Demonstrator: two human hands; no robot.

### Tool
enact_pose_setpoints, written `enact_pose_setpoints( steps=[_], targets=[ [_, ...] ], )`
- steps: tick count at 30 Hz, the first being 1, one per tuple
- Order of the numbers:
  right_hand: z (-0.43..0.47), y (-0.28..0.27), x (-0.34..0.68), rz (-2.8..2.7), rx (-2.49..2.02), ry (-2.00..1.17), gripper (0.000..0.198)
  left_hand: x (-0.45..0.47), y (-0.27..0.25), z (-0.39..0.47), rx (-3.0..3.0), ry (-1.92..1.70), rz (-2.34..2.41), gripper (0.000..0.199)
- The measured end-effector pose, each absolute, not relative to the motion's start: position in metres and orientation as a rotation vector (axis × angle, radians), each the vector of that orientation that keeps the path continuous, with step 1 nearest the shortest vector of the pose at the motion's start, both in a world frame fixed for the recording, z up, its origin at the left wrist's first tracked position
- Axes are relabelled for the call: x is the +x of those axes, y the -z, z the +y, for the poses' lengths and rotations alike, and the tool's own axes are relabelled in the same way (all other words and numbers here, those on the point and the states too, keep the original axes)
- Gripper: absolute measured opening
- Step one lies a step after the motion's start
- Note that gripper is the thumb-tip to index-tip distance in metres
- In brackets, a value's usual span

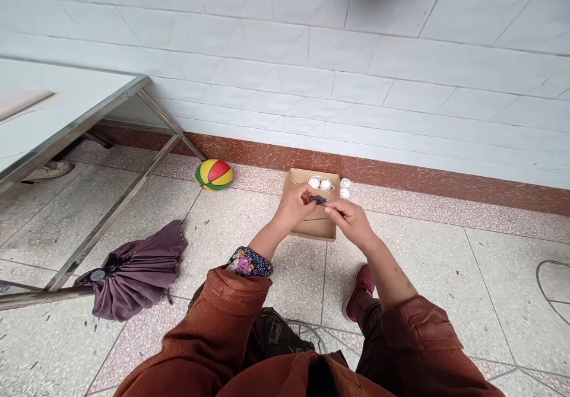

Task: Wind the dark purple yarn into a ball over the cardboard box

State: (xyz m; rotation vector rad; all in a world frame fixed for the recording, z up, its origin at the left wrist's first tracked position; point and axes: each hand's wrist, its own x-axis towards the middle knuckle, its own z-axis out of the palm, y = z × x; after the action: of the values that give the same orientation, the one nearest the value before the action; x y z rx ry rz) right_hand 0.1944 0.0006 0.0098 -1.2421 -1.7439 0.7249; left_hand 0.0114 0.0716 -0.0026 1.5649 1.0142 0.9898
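Over a shallow cardboard box (314, 229), both hands meet at a small dark blue, knotted-looking bundle (318, 199); its exact kind is too small to make out. My left hand (294, 208) pinches it between thumb and fingers at one end. At the other end, the fingertips of my right hand (352, 224) are closed on its edge or on a thin strand from it. Inside the box, at the far side, lie two round white bundles (314, 182) with pale cord around them. A thin dark strand (314, 219) crosses the box's floor.
More white round pieces (345, 188) lie just right of the box. A colourful ball (214, 175) rests by the wall. On the left are a folded purple umbrella (142, 272) and a metal-framed table (111, 91). A cable (540, 278) lies at far right.
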Motion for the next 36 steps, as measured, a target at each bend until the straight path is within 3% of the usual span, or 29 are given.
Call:
enact_pose_setpoints(
  steps=[9, 16, 21, 36],
  targets=[
    [0.016, -0.002, 0.205, -1.410, -1.461, -0.687, 0.032, 0.010, -0.013, 0.059, 1.295, -0.710, 0.657, 0.024],
    [0.020, 0.026, 0.189, -1.525, -1.478, -0.832, 0.027, 0.014, -0.011, 0.067, 1.123, -0.924, 0.715, 0.024],
    [0.012, 0.017, 0.178, -1.724, -1.289, -0.847, 0.026, 0.015, -0.005, 0.074, 1.149, -1.056, 0.845, 0.022],
    [0.014, 0.000, 0.208, -1.680, -1.263, -0.499, 0.022, 0.014, 0.007, 0.067, 1.570, -0.794, 0.910, 0.017]
  ],
)
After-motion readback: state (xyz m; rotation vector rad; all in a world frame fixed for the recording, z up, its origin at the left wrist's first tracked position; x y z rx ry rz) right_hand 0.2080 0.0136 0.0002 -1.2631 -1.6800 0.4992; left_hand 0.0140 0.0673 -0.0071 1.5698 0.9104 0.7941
